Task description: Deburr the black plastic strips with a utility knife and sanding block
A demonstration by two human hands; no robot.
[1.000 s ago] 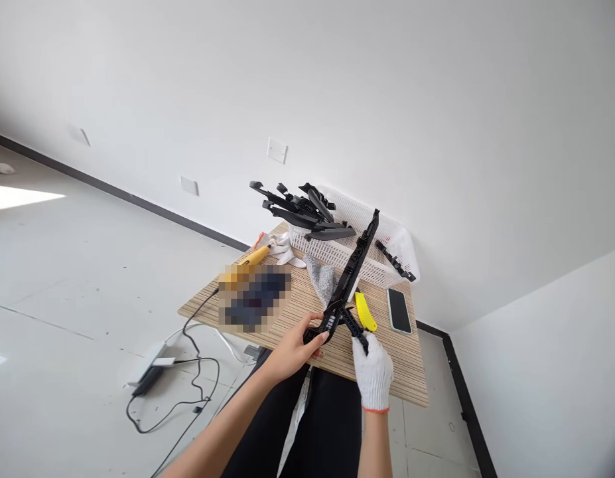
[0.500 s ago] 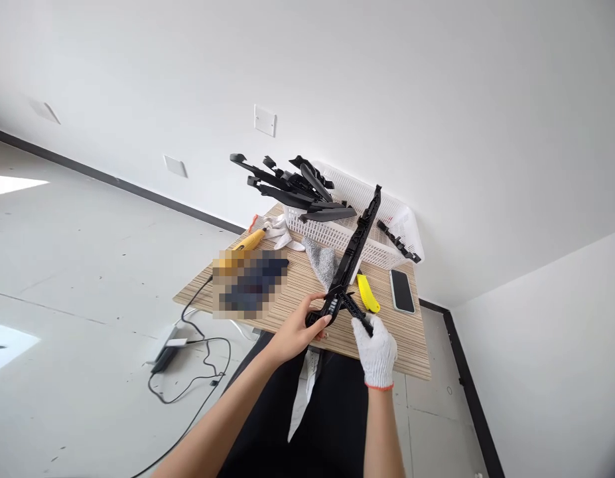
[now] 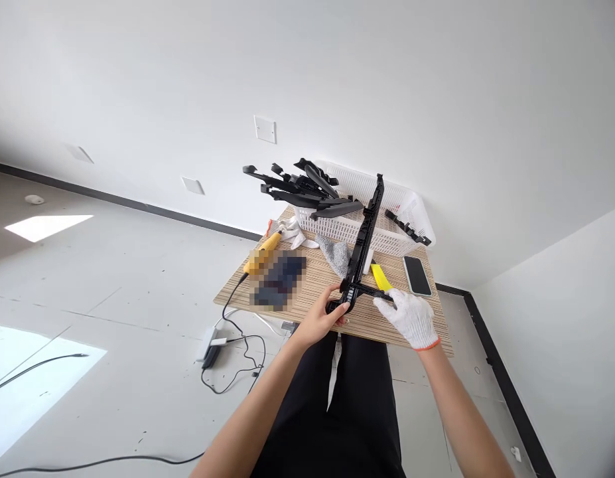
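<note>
Hands grip one long black strip (image 3: 363, 242) at centre frame — bare left hand (image 3: 321, 320) on its base, gloved right hand (image 3: 411, 317) on its side arm. Black parts (image 3: 302, 192) heaped in the white basket (image 3: 394, 199) above look untouched.

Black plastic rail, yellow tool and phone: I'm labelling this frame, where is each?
black plastic rail (image 3: 363, 244): head view, middle of its shaft.
yellow tool (image 3: 381, 277): head view, its body.
phone (image 3: 417, 275): head view, centre of its screen.

We see a pixelated patch (image 3: 278, 282) on the striped wooden tabletop (image 3: 312, 295) masking whatever lies there, a yellow-handled corded tool (image 3: 265, 249) half lost under it, a yellow plastic knife handle (image 3: 381, 276) partly behind the long black plastic rail (image 3: 365, 232), our left forearm (image 3: 257, 411) and right forearm (image 3: 459, 405) cut by the near edge, a black floor cable (image 3: 68, 356) running off the left edge
</note>
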